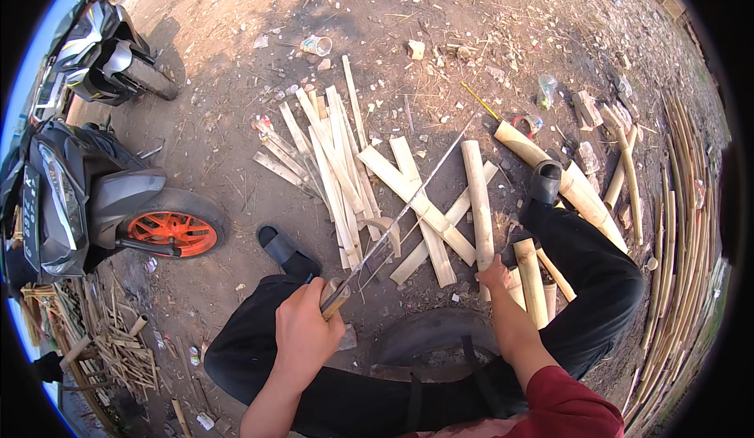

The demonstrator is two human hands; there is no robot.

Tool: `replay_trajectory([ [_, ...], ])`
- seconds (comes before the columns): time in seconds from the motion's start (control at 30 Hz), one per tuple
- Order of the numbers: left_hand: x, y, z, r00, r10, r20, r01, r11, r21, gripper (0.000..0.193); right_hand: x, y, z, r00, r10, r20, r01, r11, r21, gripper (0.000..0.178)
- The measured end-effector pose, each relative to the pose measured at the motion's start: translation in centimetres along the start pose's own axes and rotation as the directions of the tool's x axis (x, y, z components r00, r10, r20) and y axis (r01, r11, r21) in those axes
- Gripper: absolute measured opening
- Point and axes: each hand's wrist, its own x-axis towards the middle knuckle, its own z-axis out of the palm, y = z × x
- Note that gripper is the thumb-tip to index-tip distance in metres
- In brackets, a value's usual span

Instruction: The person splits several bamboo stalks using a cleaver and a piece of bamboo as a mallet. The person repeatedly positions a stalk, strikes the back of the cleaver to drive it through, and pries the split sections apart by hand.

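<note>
Long-bladed tool (408, 204), clasped in left hand (309, 324), is slanted above crossed bamboo strips (444, 232). Bamboo length (477, 202) between the sandals (289, 251): near end clasped by right hand (493, 274). Slats (336, 168) heaped leftward; motorcycle (126, 190) parked beyond.

Brown dirt ground (228, 135) carries bamboo strips (336, 169), long poles (688, 226) and a cup (316, 45).

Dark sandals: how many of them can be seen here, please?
2: the left sandal is near the orange wheel; the right sandal is beside thick bamboo. No others show.
</note>
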Motion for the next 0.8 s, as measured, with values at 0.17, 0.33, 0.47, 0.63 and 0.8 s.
replay_trajectory([
  [0.17,1.3,1.0,0.8,0.998,0.067,0.011,-0.067,0.998,-0.019,0.029,4.2,1.5,-2.2,1.000,0.002,0.011,-0.007,0.865,0.502,0.059],
  [0.33,0.5,1.1,-0.3,0.996,-0.042,0.083,0.038,0.998,0.046,0.030,-7.3,-7.1,-13.6,0.952,-0.172,-0.252,0.305,0.549,0.778,0.032],
  [0.47,0.5,1.9,-0.3,0.995,0.025,0.097,-0.027,0.999,0.018,0.033,-15.5,-9.1,-28.1,0.623,-0.290,-0.727,0.781,0.167,0.602,0.036],
  [0.63,1.0,1.8,0.3,0.997,0.066,0.039,-0.066,0.998,0.008,0.021,-31.5,-8.4,-47.2,0.201,-0.330,-0.922,0.969,-0.069,0.236,0.044],
  [0.8,1.3,1.3,-0.6,0.999,0.046,0.009,-0.046,0.999,0.004,0.017,-39.4,-7.5,-52.1,-0.108,-0.287,-0.952,0.976,-0.212,-0.047,0.049],
])
